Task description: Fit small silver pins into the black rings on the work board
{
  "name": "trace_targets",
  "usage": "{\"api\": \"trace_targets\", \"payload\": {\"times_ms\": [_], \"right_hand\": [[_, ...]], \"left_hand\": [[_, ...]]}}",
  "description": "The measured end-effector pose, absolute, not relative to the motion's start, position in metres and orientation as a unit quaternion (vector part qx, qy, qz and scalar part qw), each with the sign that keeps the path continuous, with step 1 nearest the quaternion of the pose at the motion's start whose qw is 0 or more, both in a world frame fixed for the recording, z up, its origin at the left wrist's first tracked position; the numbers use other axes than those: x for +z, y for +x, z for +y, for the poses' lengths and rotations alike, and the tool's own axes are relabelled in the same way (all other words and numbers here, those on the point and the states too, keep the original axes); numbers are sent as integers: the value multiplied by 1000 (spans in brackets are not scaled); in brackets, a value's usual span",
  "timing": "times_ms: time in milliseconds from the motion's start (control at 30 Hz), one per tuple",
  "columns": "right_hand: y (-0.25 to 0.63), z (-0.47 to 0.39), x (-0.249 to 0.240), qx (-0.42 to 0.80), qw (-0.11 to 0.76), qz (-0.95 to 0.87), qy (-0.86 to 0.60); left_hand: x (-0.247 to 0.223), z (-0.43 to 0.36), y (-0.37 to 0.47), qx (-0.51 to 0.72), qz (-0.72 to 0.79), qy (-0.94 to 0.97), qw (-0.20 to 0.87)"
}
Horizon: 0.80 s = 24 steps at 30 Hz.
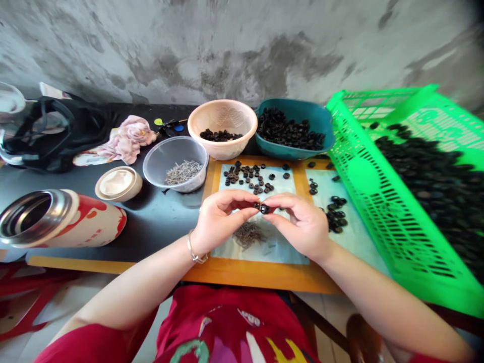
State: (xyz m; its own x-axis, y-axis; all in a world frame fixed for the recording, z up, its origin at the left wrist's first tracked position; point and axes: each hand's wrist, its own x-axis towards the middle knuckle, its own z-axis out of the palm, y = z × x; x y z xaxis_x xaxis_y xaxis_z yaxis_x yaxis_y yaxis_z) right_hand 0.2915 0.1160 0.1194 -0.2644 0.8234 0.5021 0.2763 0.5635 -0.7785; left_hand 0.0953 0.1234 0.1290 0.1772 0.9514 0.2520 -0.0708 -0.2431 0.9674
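My left hand (223,219) and my right hand (302,219) meet over the board, each pinching a small black part (263,207) between thumb and fingertips. Whether it is one piece or two joined ones is too small to tell. Behind the fingertips, small black round pieces (247,175) lie scattered on a pale sheet (280,254). Below my hands sits a pile of thin metal pins (248,235). To the right, more black pieces (336,214) rest in a cluster on a second pale sheet (355,234).
A clear bowl of metal pins (184,172), a pink bowl (223,113) and a teal basin (295,151) stand behind. A green crate (381,201) of black pieces fills the right. At left are a flask (94,220), a cup lid (118,184), a cloth (130,138) and a black bag (64,131).
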Motion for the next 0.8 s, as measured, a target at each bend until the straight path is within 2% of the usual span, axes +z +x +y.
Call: {"api": "trace_targets", "payload": {"times_ms": [167,800], "right_hand": [[292,117,123,234,500,-764,-334],[291,117,131,192,496,-792,-299]], "left_hand": [[132,124,95,535,348,626,448],[133,123,93,534,329,668,400]]}}
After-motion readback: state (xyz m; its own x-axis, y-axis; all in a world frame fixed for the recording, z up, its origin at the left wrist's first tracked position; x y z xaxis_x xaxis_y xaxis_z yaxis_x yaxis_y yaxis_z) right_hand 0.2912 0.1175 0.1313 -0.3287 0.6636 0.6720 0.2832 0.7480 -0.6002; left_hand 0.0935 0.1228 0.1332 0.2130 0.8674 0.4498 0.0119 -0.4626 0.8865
